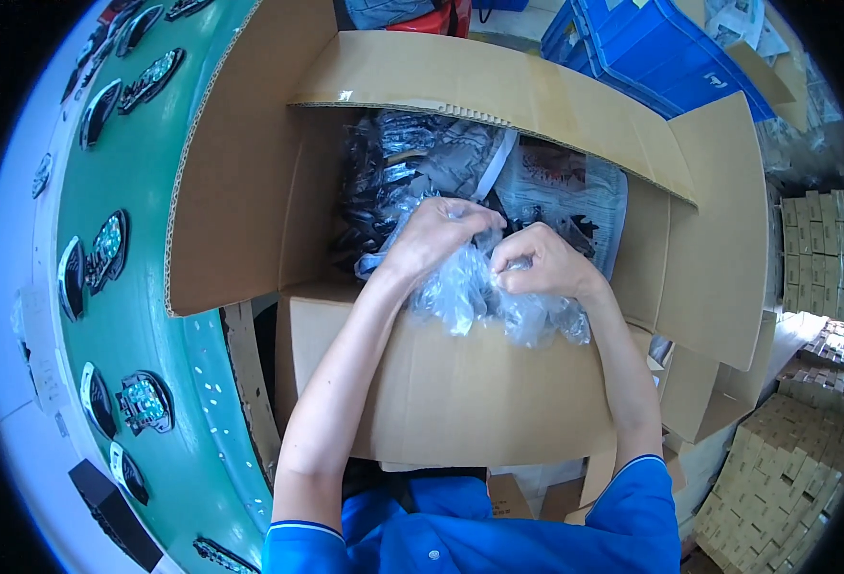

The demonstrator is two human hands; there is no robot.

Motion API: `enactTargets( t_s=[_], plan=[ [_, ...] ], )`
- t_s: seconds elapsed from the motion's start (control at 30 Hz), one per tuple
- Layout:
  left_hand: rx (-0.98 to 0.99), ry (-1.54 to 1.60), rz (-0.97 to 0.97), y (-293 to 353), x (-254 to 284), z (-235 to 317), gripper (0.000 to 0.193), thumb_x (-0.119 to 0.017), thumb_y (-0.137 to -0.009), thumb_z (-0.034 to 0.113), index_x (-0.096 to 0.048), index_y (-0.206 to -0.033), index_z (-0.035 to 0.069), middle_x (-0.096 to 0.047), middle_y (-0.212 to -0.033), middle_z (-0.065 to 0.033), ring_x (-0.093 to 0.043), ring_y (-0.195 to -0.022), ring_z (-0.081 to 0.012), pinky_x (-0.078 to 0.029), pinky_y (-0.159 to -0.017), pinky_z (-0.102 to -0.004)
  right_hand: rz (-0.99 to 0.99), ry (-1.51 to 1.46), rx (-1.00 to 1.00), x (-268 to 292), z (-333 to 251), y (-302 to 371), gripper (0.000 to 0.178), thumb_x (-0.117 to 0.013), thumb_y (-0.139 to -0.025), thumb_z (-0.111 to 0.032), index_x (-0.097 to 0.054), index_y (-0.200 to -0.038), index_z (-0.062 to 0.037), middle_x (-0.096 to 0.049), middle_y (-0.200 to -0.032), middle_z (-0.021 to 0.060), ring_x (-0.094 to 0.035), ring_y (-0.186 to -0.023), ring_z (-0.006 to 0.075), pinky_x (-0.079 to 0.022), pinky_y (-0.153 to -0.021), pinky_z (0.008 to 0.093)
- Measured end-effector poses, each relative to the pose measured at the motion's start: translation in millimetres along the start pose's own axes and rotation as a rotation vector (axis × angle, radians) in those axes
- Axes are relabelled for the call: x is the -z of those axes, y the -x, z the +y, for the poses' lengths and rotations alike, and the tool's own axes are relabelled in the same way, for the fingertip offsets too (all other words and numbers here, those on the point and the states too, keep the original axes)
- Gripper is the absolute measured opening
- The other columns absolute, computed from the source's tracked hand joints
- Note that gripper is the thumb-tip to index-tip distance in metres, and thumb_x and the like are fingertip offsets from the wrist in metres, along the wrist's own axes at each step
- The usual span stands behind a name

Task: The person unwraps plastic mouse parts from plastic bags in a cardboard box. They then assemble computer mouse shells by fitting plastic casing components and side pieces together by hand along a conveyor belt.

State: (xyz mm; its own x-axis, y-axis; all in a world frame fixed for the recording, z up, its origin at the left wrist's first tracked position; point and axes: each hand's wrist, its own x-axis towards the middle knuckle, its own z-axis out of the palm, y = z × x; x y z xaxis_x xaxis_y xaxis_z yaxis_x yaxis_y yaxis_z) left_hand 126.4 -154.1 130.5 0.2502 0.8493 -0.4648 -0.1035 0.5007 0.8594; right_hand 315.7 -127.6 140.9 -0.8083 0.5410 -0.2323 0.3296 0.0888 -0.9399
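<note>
My left hand [436, 237] and my right hand [548, 264] are close together over the near edge of an open cardboard box [479, 392]. Both have their fingers pinched on a crumpled clear plastic bag [455, 287]. The bag bunches up between the hands and hangs over the box's front wall. Inside the box, behind my hands, lie dark parts in clear wrapping [379, 158] and a sheet of printed newspaper [570, 191]. My hands and the bag hide part of these contents.
Left is a green conveyor belt [183, 383] with several dark housings and circuit boards [144, 402]. The box's flaps [240, 163] stand spread. Blue crates [652, 57] sit far right, stacked small cartons [776, 478] at right. Another open carton [699, 392] is beside the box.
</note>
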Motion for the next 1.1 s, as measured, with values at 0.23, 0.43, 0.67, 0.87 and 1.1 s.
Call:
enactTargets(
  t_s=[0.23, 0.43, 0.67, 0.87, 1.1],
  plan=[
    [-0.172, -0.184, 0.030, 9, 10, -5, 0.037, -0.065, -0.084, 0.026, -0.066, -0.097, -0.008, -0.068, -0.087, -0.0107, -0.061, -0.083, -0.0121, -0.047, -0.079, -0.0249, 0.247, 0.168, 0.101, -11, -5, -1, 0.011, -0.062, -0.065, -0.008, -0.060, -0.072, 0.0007, -0.062, -0.066, 0.0080, -0.059, -0.059, 0.0168, -0.047, -0.058, 0.0294],
    [0.272, -0.032, -0.046, 12, 12, -9, 0.038, -0.064, -0.085, 0.036, -0.066, -0.095, -0.001, -0.061, -0.077, -0.0014, -0.053, -0.067, -0.0067, -0.043, -0.057, -0.0236, 0.553, 0.854, 0.608, -28, -6, -2, 0.014, -0.066, -0.059, -0.004, -0.058, -0.068, -0.0102, -0.041, -0.056, 0.0033, -0.047, -0.048, 0.0198, -0.038, -0.045, 0.0316],
    [-0.439, -1.013, 0.282, 18, 13, -19, 0.022, -0.056, -0.088, 0.021, -0.066, -0.093, 0.002, -0.064, -0.078, -0.0202, -0.065, -0.073, -0.0333, -0.050, -0.065, -0.0410, 0.512, 0.807, 0.499, -27, 8, 9, 0.023, -0.073, -0.069, -0.016, -0.065, -0.089, -0.0072, -0.060, -0.067, 0.0055, -0.059, -0.057, 0.0208, -0.048, -0.053, 0.0301],
    [-0.543, -1.066, 0.594, 31, 25, 5, 0.018, -0.053, -0.091, 0.020, -0.064, -0.095, 0.006, -0.061, -0.068, -0.0198, -0.062, -0.065, -0.0358, -0.049, -0.057, -0.0423, 0.997, 0.551, -0.297, 34, 22, 67, 0.028, -0.070, -0.077, -0.021, -0.067, -0.103, -0.0123, -0.059, -0.065, 0.0104, -0.057, -0.056, 0.0211, -0.047, -0.058, 0.0290],
    [-0.549, -1.009, 0.708, 32, 34, -13, 0.016, -0.054, -0.091, 0.023, -0.062, -0.090, 0.010, -0.062, -0.071, -0.0159, -0.062, -0.070, -0.0348, -0.048, -0.060, -0.0427, 0.328, 0.933, -0.559, 31, 51, 88, 0.031, -0.071, -0.071, -0.026, -0.069, -0.097, -0.0101, -0.066, -0.081, 0.0157, -0.063, -0.079, 0.0331, -0.049, -0.074, 0.0401]
  ],
)
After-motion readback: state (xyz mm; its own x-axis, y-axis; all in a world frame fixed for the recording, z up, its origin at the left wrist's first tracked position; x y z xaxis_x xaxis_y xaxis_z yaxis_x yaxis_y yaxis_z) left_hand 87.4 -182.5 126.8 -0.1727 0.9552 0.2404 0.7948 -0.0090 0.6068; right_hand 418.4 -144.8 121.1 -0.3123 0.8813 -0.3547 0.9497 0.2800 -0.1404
